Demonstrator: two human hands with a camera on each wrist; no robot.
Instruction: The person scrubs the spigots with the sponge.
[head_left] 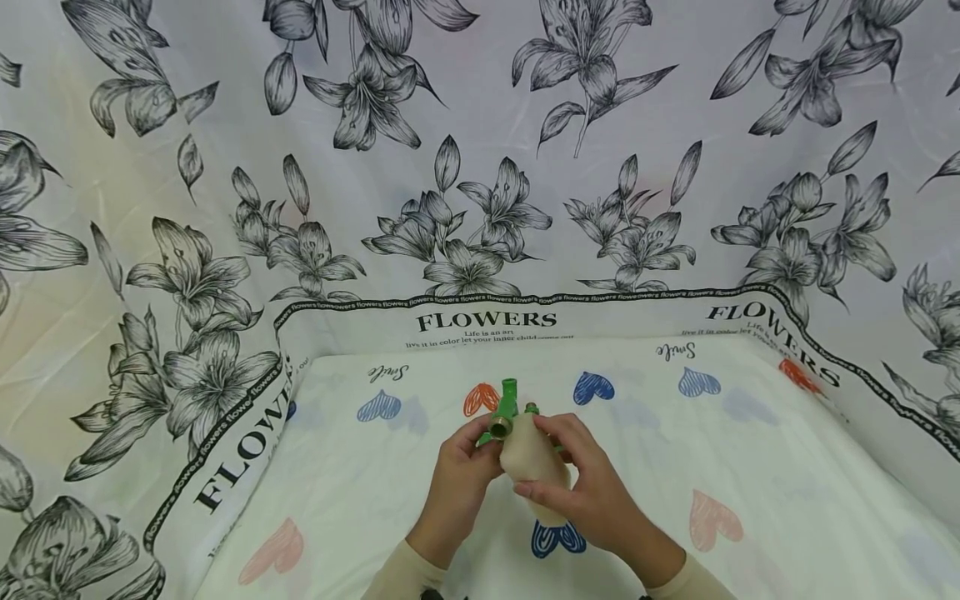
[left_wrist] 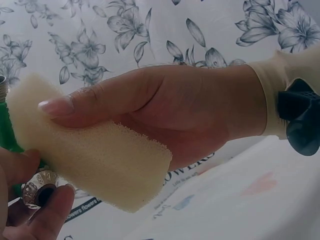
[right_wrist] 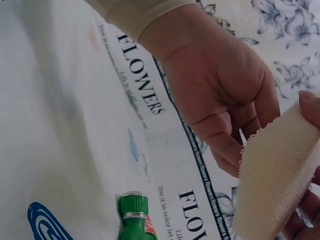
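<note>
Over the heart-print cloth [head_left: 360,492], your right grip [head_left: 588,475] pinches the beige sponge [head_left: 531,458], likely light and squashy, best held by its sides, while your left grip [head_left: 465,475] clasps the green valve [head_left: 507,402], probably stiff, heavier, steadiest by its body.

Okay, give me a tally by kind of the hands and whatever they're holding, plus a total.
Hands: 2, left hand and right hand
Cream sponge: 1
Green fitting: 1, partly hidden, counted as one piece
Total: 4
</note>
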